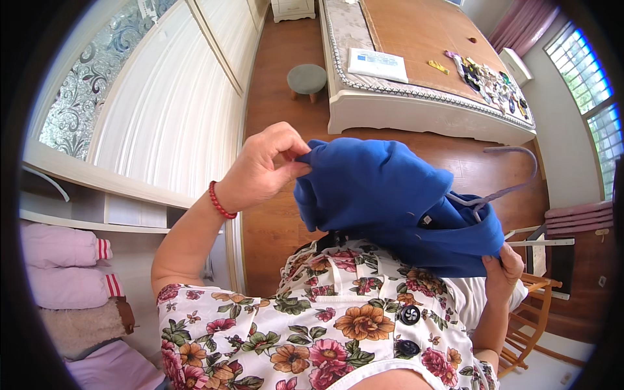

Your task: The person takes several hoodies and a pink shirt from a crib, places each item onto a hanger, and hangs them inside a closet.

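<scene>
A blue sweatshirt (383,188) hangs bunched and partly folded in front of my body, held up between my two hands. My left hand (270,159) pinches its upper left edge between thumb and fingers. At the lower right, my right hand (504,270) is closed on another edge of the cloth, its fingers partly behind the fabric. A grey-lavender cord (530,172) loops out from the garment's opening on the right and curves through the air. Inside that opening a small dark label (426,221) shows. The fabric's folds hide the rest of its shape.
An open wardrobe shelf on the left holds folded pink clothes (62,266) and a beige fleecy item (81,325). Ahead are a round stool (307,79) and a bed (416,110) with a white packet (377,65) and small scattered items. A wooden chair (530,318) stands close on the right.
</scene>
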The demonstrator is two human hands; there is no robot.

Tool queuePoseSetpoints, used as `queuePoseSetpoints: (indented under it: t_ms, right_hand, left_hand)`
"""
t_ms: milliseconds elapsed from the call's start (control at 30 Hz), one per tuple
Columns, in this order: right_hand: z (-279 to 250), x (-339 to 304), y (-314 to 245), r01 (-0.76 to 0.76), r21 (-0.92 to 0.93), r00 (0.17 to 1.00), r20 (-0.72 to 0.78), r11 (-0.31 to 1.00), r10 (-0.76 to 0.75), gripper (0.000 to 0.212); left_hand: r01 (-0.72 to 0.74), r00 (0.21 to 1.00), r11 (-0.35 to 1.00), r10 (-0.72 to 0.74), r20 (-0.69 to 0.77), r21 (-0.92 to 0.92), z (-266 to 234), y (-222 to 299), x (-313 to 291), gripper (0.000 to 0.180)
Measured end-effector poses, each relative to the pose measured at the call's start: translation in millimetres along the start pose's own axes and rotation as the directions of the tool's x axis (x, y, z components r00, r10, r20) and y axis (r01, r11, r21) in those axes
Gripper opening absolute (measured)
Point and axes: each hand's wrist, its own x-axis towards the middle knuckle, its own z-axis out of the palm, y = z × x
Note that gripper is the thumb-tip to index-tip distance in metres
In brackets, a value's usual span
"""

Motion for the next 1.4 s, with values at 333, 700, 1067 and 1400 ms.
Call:
queuePoseSetpoints:
  t_ms: [333, 700, 1067, 1400]
  right_hand:
    - [-16, 12, -2, 0.057, -0.173, 0.995, -0.071, 0.983, -0.07, 0.029]
    - [-32, 20, -6, 0.025, -0.054, 0.966, -0.257, 0.998, -0.039, 0.027]
    - [7, 51, 10, 0.074, 0.015, 0.995, -0.074, 0.997, -0.073, 0.031]
    - [24, 81, 4, 0.053, 0.004, 0.999, -0.011, 0.999, -0.053, 0.02]
  left_hand:
    - [-0.025, 0.991, 0.953, -0.016, -0.134, -0.302, 10, -23, 28, 0.03]
    - [0.066, 0.988, 0.8, 0.033, 0.154, -0.596, -12, -26, 48, 0.021]
    - [-0.362, 0.916, 0.721, 0.394, 0.08, 0.591, 16, 32, 72, 0.028]
    - [-0.424, 0.899, 0.755, 0.419, 0.129, 0.5, 44, 34, 91, 0.016]
